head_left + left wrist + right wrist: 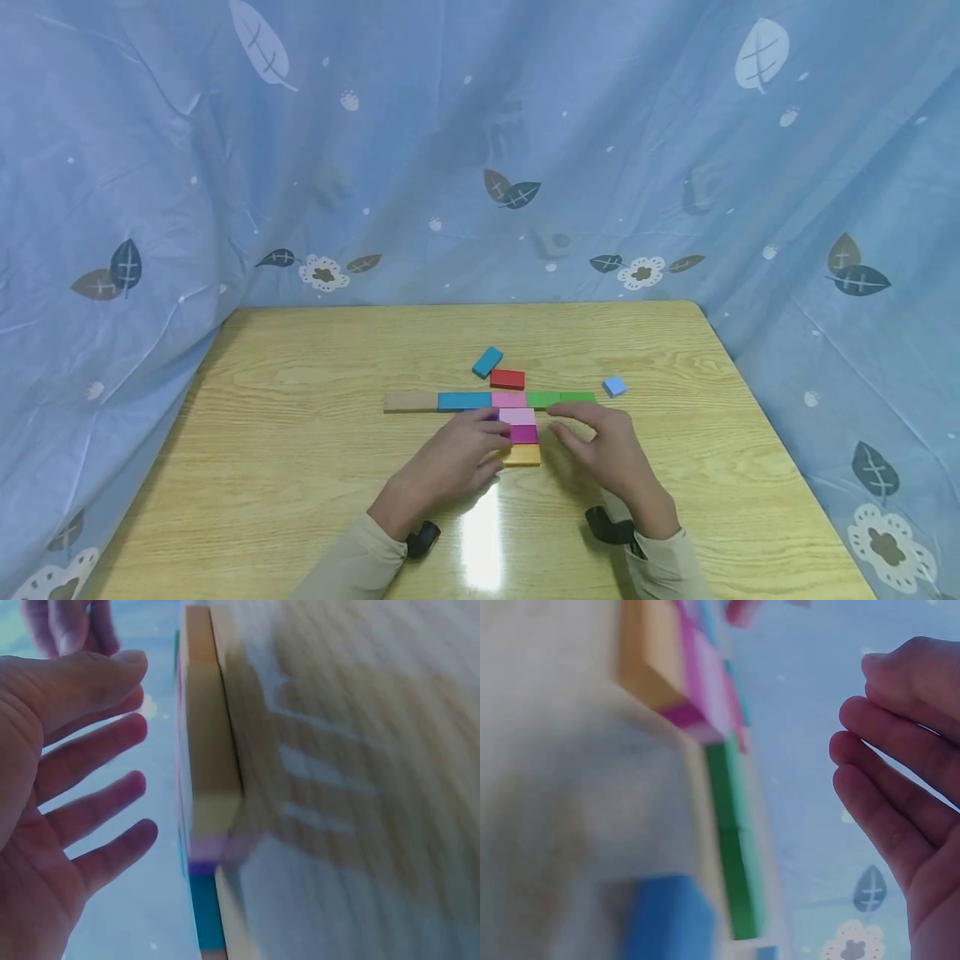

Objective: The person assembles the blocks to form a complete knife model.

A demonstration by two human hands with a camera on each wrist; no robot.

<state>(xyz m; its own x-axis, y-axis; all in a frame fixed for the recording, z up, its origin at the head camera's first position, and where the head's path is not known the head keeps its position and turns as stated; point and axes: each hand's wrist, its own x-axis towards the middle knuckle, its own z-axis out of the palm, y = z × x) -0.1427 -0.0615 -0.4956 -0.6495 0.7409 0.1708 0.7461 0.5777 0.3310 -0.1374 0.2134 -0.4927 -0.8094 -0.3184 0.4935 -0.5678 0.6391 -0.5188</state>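
Observation:
On the table, flat blocks form a row: a bare-wood block [411, 403], a blue block [465, 402], a pink block [509, 400] and two green blocks [577, 399]. In front of the pink one, a light pink block [517, 417], a magenta block [523, 434] and an orange block [522, 455] lie in a column. My left hand [457, 458] hovers over the column's left side with fingers spread, partly hiding a purple block [480, 411]. Right of the column is my right hand [611, 446], fingers loosely bent and nothing held. Both palms [37, 885] [937, 900] look bare in the wrist views.
Behind the row lie a red block [507, 380] and a tilted blue block [487, 362]. A small light blue block [615, 386] sits apart at the right. A patterned blue curtain [420, 167] surrounds the wooden table [285, 467] at the back and sides.

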